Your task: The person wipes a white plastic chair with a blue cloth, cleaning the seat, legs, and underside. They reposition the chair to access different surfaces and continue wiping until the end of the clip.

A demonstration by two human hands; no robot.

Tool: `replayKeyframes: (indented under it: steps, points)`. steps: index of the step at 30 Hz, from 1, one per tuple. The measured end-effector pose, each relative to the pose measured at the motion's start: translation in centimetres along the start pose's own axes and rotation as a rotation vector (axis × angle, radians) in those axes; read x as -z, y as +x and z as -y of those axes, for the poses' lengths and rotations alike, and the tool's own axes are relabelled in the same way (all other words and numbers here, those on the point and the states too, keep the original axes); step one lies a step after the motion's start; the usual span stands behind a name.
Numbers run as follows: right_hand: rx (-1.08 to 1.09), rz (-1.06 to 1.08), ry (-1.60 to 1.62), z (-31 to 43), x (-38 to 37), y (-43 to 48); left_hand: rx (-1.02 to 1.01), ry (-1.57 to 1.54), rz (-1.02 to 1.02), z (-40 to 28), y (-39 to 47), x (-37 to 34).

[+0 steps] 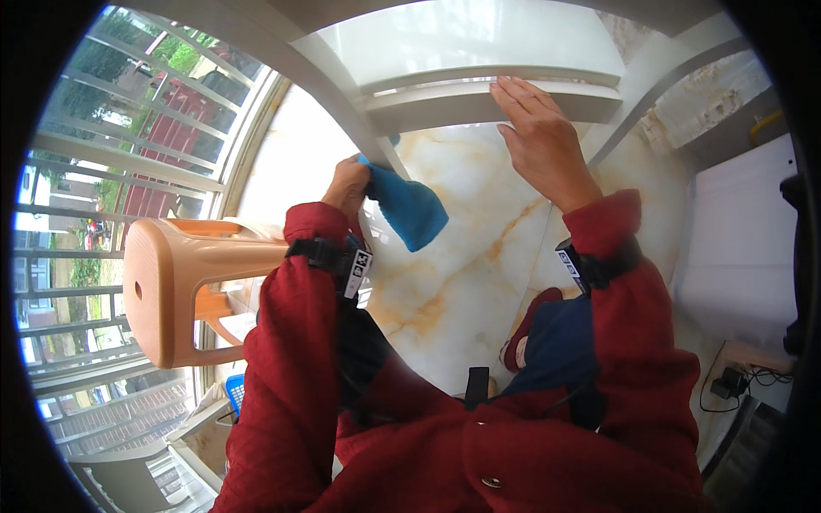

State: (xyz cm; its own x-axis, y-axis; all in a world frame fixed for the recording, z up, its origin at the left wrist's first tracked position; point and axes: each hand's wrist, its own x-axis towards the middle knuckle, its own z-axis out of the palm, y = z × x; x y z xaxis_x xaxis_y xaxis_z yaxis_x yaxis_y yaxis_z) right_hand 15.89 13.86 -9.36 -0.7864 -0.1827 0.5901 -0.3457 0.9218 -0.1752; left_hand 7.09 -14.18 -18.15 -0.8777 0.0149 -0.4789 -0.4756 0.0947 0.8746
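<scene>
My left hand (349, 183) grips a blue cloth (410, 208) against the lower part of a pale leg (343, 83) of a piece of furniture. The cloth hangs beyond the leg over the marbled floor, and a small blue bit shows on the leg's far side. My right hand (539, 138) holds nothing; its fingers are stretched out flat and the thumb stands a little off. Its fingertips overlap the pale crossbar (442, 106) between the legs; whether they press on it I cannot tell.
An orange plastic stool (186, 288) stands at left beside a barred window (128, 173). A white box-like appliance or container (737, 250) is at right, with a black power adapter (729, 383) and cables below it. A blue plastic basket (235, 392) shows at lower left.
</scene>
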Motion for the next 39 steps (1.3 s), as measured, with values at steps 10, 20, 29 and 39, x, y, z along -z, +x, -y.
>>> replayKeyframes:
  steps: [10,20,29,39]
  points:
    - [0.037,-0.049,-0.007,-0.1,-0.3,-0.1,-0.076,0.138,-0.021,-2.5,-1.2,-0.2]
    - [0.038,-0.054,-0.064,-0.2,-0.7,-0.3,-0.144,0.297,0.121,-3.0,0.6,1.7]
    - [0.018,-0.029,-0.059,-0.4,-1.2,-0.5,-0.195,0.013,0.218,-2.5,1.6,2.4]
    - [0.022,0.011,-0.085,0.5,0.1,-0.2,-0.118,0.266,0.443,2.4,4.2,-0.7]
